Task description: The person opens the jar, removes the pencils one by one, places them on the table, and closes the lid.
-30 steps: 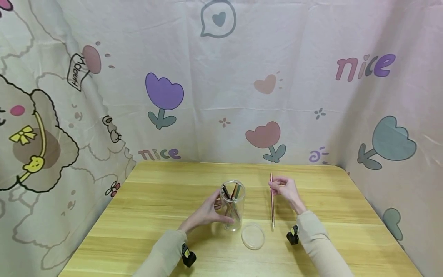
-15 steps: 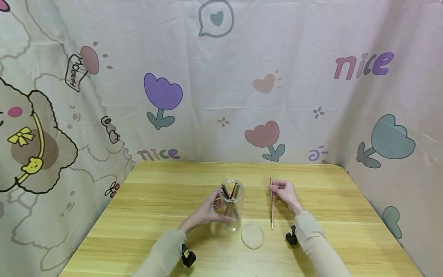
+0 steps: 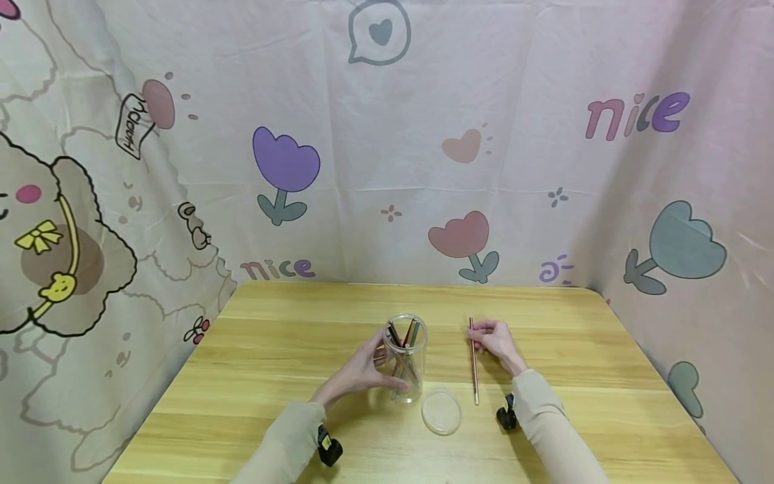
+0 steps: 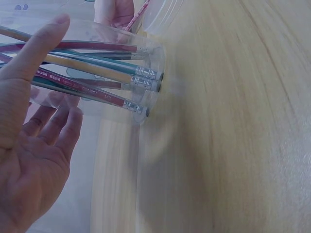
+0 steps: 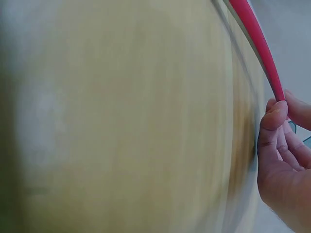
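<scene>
In the head view my left hand (image 3: 359, 368) curls round a clear round jar (image 3: 416, 368) standing without its cover. Several pencils (image 4: 97, 68) of different colours lean inside it; the left wrist view shows their eraser ends at the jar's bottom. To the right of the jar, my right hand (image 3: 496, 339) pinches a red pencil (image 3: 474, 370) close to its far end, between thumb and fingertips. That pencil points back toward me, its pale end nearest. In the right wrist view the red pencil (image 5: 257, 41) rises out of the pinch.
A clear round lid (image 3: 441, 411) lies on the wooden table (image 3: 290, 323), just in front of the jar and to its right. Printed cloth (image 3: 387, 168) hangs behind the table and along both sides. Each wrist wears a small black camera (image 3: 328, 449).
My right hand has drawn the red pencil a little toward me and slightly to the left. My left hand and the jar have stayed in place.
</scene>
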The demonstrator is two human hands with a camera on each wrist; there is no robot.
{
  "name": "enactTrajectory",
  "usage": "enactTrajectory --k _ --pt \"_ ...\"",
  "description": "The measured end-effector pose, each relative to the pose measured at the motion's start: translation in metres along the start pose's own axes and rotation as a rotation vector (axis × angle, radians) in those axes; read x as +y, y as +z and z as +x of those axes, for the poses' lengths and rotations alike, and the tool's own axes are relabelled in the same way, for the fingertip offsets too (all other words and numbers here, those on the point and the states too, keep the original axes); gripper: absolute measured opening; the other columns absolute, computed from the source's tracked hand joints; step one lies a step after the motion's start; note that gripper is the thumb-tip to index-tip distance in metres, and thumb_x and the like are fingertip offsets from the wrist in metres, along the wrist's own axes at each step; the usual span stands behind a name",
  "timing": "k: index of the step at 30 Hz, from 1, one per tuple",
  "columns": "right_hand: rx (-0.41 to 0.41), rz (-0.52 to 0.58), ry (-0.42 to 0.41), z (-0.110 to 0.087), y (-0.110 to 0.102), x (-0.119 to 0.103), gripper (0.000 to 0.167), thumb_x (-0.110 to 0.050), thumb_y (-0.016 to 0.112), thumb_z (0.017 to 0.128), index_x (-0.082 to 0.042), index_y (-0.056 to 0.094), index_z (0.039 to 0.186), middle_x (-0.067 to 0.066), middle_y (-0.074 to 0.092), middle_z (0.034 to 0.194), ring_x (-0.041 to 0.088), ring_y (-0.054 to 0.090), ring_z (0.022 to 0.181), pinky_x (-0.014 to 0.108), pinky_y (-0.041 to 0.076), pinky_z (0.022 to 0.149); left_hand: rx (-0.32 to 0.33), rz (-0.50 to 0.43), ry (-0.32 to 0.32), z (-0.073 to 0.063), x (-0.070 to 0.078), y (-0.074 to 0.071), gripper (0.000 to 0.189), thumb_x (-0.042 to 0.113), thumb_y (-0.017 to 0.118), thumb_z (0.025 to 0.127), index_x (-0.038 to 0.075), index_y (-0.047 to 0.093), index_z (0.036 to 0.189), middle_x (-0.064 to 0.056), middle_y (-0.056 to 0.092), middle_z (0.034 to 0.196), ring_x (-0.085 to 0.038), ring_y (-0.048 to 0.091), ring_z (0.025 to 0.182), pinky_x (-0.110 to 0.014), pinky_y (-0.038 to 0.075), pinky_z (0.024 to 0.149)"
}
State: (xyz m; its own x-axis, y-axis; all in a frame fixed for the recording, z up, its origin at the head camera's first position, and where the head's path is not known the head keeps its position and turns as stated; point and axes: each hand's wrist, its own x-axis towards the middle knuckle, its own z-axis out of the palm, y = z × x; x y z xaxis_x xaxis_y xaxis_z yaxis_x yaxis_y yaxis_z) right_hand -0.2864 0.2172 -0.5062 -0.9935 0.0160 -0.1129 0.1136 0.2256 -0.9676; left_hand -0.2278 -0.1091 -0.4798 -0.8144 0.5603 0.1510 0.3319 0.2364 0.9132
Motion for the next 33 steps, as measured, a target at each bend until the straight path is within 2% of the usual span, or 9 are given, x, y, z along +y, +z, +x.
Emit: enactTrajectory --k 14,21,33 --pt "0.014 -0.078 -0.02 0.003 0.005 0.004 0.028 -0.003 0.071 0.09 0.016 0.063 0.109 0.005 0.069 0.074 0.007 0.06 0.055 0.017 0.053 0.047 -0.011 -0.017 0.013 0.0 0.0 0.0 0.108 0.015 0.091 0.072 0.017 0.025 0.158 -0.017 0.048 0.152 -0.043 0.049 0.139 -0.052 0.044 0.117" --pt "0.024 -0.123 -0.034 0.001 0.007 0.003 0.024 0.0 0.071 0.088 0.016 0.064 0.105 0.012 0.07 0.075 0.009 0.059 0.053 0.018 0.055 0.047 -0.009 -0.012 0.004 0.001 -0.001 0.0 0.107 0.016 0.092 0.072 0.018 0.027 0.157 -0.015 0.048 0.152 -0.041 0.049 0.14 -0.05 0.044 0.118" --pt "0.075 -0.188 -0.051 0.003 0.012 0.005 0.019 -0.001 0.071 0.086 0.012 0.067 0.1 0.011 0.072 0.071 0.007 0.058 0.05 0.018 0.054 0.045 -0.01 -0.007 0.007 0.001 0.002 0.0 0.105 0.014 0.09 0.073 0.014 0.027 0.157 -0.018 0.048 0.151 -0.042 0.049 0.139 -0.052 0.044 0.117"
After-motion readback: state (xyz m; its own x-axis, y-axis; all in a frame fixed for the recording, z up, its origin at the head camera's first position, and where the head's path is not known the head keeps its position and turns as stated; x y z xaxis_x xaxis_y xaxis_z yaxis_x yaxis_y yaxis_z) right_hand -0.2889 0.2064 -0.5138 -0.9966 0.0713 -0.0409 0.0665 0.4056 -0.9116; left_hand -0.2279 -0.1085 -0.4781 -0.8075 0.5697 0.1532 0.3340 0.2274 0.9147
